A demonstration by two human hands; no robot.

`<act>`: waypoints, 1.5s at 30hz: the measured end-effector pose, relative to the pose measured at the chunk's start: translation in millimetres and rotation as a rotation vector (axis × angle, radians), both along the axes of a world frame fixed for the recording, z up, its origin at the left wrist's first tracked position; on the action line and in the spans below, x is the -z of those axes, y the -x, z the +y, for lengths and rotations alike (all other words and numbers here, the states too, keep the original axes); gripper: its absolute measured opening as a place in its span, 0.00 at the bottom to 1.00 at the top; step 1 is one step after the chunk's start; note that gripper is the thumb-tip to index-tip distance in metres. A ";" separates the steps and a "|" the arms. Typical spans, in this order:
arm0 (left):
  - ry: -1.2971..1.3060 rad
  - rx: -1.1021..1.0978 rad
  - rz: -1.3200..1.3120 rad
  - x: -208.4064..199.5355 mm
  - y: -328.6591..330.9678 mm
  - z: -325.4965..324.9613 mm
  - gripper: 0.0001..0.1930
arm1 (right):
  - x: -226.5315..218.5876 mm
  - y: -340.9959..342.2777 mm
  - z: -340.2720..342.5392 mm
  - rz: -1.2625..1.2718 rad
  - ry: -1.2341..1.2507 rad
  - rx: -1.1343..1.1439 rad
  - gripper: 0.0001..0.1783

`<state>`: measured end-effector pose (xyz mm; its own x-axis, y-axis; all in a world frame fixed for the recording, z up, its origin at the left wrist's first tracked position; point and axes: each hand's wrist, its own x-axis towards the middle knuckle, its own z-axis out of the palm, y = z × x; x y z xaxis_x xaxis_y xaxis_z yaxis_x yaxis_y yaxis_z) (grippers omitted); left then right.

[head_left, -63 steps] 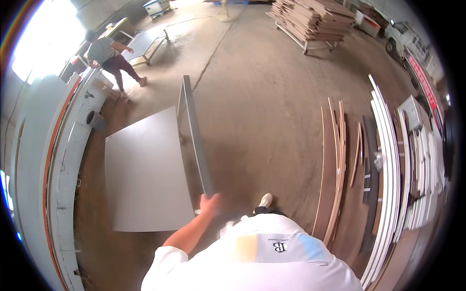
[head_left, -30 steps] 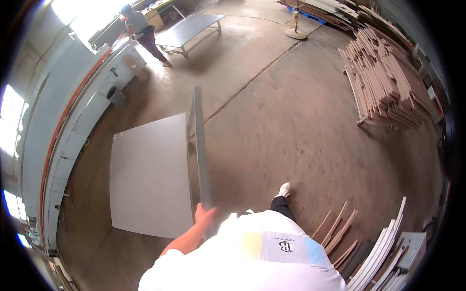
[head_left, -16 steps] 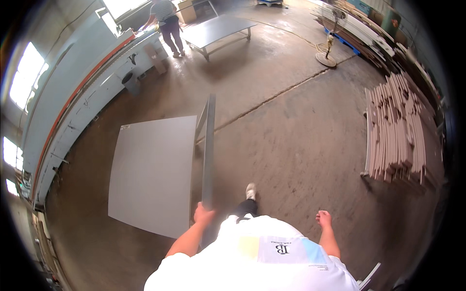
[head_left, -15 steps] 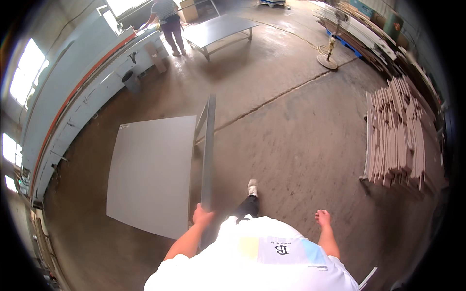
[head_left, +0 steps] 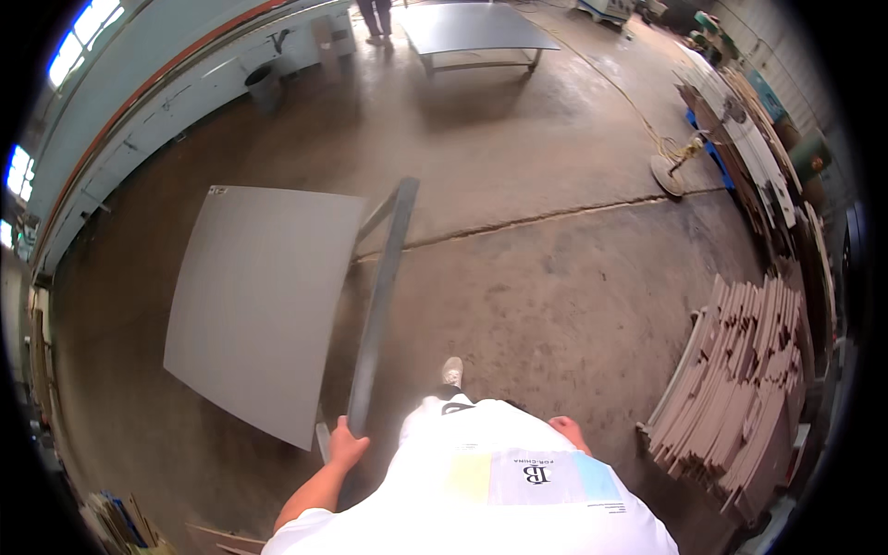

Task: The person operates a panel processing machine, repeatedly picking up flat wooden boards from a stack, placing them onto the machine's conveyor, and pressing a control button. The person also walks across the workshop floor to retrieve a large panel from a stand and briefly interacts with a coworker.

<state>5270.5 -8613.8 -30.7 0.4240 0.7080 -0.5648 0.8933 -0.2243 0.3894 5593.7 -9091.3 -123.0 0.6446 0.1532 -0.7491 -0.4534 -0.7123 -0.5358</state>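
My left hand (head_left: 346, 446) is closed around the near end of a long, flat grey bar (head_left: 380, 305). The bar runs away from me along the right side of a large pale grey panel (head_left: 254, 305), with a strip of floor showing between them. A brace joins the bar's far end toward the panel; what supports the panel underneath is mostly hidden. Close to my right side, my right hand (head_left: 567, 431) has its fingers curled in, partly covered by my white shirt, and nothing shows in it.
A stack of brownish boards (head_left: 735, 379) stands at right. Beyond it lie long boards and a round-based stand (head_left: 668, 174). A grey-topped table (head_left: 476, 28) is at the back, near another person's legs (head_left: 375, 17). A long machine (head_left: 176, 102) and a bin (head_left: 263, 83) line the left.
My view has turned, so the room has swung round in the picture. The bar leans more to the right at its far end. My right hand has drawn in toward my body; my left still grips the bar.
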 end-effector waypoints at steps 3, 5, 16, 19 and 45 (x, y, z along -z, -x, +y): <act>-0.015 -0.014 0.039 2.2 -57.5 2.5 0.36 | 19.0 -76.3 10.7 0.104 0.035 0.235 0.15; 0.017 -0.012 -0.015 13.1 -96.7 -1.5 0.37 | 21.0 -129.4 28.2 0.118 0.042 0.110 0.16; 0.001 -0.026 -0.077 37.2 -310.8 -35.6 0.38 | 28.1 -390.2 140.8 -0.046 -0.250 -0.219 0.15; 0.026 -0.044 0.082 37.6 -355.6 -29.1 0.39 | 88.1 -471.9 114.1 0.139 -0.339 0.165 0.14; -0.525 0.038 -0.424 81.1 -1050.5 350.8 0.41 | 21.7 -974.5 343.2 -0.189 -0.232 -0.397 0.15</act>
